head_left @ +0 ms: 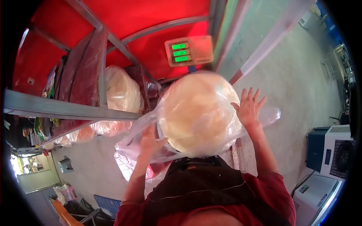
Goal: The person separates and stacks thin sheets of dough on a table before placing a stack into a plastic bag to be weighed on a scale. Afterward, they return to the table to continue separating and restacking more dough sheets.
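Observation:
A large round stack of pale, thin discs [196,113] sits inside a clear plastic bag [132,137] in front of me. Loose folds of the bag spread to both sides. My right hand [249,107] is beside the stack's right edge, fingers spread wide, with the film around its wrist. At the stack's lower left, my left hand [151,142] shows through or behind the film, its thumb stretched out and its other fingers blurred. Behind the stack stands a digital scale display [188,51] with green lit numbers. The scale's platform is hidden.
A metal-framed rack [75,105] stands close on my left, with a wrapped pale bundle [122,90] and more bagged bundles by it. A red sheet [151,11] hangs behind. White machines [335,150] stand on the right. A blue crate [107,205] is at lower left.

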Tool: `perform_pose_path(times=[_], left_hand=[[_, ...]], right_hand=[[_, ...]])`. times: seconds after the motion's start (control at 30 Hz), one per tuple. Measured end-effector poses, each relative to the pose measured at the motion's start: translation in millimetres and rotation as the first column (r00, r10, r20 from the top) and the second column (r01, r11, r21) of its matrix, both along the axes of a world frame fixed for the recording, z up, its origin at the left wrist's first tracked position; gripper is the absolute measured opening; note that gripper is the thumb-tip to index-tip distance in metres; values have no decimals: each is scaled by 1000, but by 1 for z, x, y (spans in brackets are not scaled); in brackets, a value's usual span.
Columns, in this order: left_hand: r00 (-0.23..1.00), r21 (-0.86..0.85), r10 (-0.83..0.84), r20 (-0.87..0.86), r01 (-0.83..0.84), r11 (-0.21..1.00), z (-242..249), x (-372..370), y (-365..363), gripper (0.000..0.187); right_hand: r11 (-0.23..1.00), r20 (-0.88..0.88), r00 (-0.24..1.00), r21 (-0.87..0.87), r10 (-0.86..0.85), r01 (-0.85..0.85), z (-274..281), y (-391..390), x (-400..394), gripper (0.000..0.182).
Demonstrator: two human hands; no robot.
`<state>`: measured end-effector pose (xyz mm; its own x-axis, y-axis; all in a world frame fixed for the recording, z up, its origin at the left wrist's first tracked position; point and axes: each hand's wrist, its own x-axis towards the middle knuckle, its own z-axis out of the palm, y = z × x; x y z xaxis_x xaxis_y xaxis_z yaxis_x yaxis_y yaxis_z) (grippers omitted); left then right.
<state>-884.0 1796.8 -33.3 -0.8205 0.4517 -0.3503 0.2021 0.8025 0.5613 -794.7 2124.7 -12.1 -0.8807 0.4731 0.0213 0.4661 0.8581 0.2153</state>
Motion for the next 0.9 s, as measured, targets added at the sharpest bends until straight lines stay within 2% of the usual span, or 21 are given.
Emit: perform_pose_path(times=[0.03, 0.07, 0.1, 0.13, 0.17, 0.2, 0.23, 0.27, 0.3, 0.33, 0.37, 0.43, 0.53, 0.63, 0.67, 0.73, 0.77, 0.8, 0.83, 0.87, 0.9], left_hand=[[996, -78, -5, 89, 12, 997, 7, 4, 13, 74], [983, -91, -180, -23, 177, 980, 7, 9, 26, 72], [927, -122, -352, -133, 337, 934, 6, 15, 40, 69], [830, -172, -510, -227, 481, 860, 6, 18, 50, 67], [801, -307, -553, -228, 480, 822, 11, 14, 61, 64], [774, -435, -594, -219, 467, 769, 20, 6, 73, 61], [749, -556, -632, -200, 444, 702, 23, -3, 81, 57], [733, -627, -642, -224, 396, 671, 15, -14, 82, 57], [714, -693, -654, -251, 339, 636, -1, -31, 81, 56], [692, -751, -667, -278, 276, 600, -13, -50, 82, 56], [664, -726, -649, -371, 228, 649, -21, -69, 85, 57], [588, -656, -601, -542, 150, 739, -33, -106, 91, 61], [665, -603, -532, -524, 151, 783, -30, -149, 109, 67], [819, -367, -399, -413, 251, 896, -52, -181, 117, 69], [849, -263, -389, -357, 308, 914, -70, -192, 114, 66], [892, -36, -385, -238, 388, 921, -121, -215, 102, 62], [966, 95, -247, 70, 240, 966, -139, -223, 99, 47], [903, 193, -160, 399, 88, 977, -164, -229, 87, 38], [859, 288, 13, 511, -185, 939, -174, -222, 82, 39], [762, 338, 157, 628, -449, 827, -181, -210, 74, 40], [718, 486, 99, 689, -559, 672, -190, -198, 60, 40]], right_hand=[[996, -70, 993, 6, 91, -91, -4, -3, -3, 57], [984, -148, 973, 23, 176, -175, -8, -5, -9, 53], [900, -148, 966, -356, 213, -253, -16, -14, -8, 29], [811, -385, 888, -416, 252, -411, -44, -33, -1, 13], [745, -257, 782, -242, 568, -621, -27, -56, 10, 18], [713, 137, 843, -614, 520, -340, -9, -63, 9, 38], [851, 166, 891, -410, 422, -327, -37, -57, 13, 48], [939, 168, 933, -185, 319, -289, -65, -47, 18, 59], [969, 349, 910, -182, 224, -169, -54, -29, -2, 72], [973, 184, 955, -56, 232, -226, -61, -8, -12, 59], [961, 138, 960, 94, 245, -259, -56, 9, -29, 54], [969, 45, 971, 60, 236, -238, -60, 39, -59, 56], [942, 15, 943, 26, 333, -334, -83, 80, -99, 56], [894, -303, 869, -97, 392, -437, -121, 103, -122, 51], [860, -296, 910, -336, 290, -383, -134, 110, -125, 48], [636, -206, 974, -740, 97, -220, -161, 132, -125, 41], [333, -133, 991, -935, -14, -121, -187, 151, -122, 37], [57, 17, 982, -998, -186, 28, -230, 169, -109, 45], [-262, 8, 912, -959, -410, -110, -217, 157, -93, 50], [-508, 78, 794, -805, -602, -306, -199, 136, -71, 56], [-556, 162, 716, -750, -679, -358, -230, 132, -50, 56]])
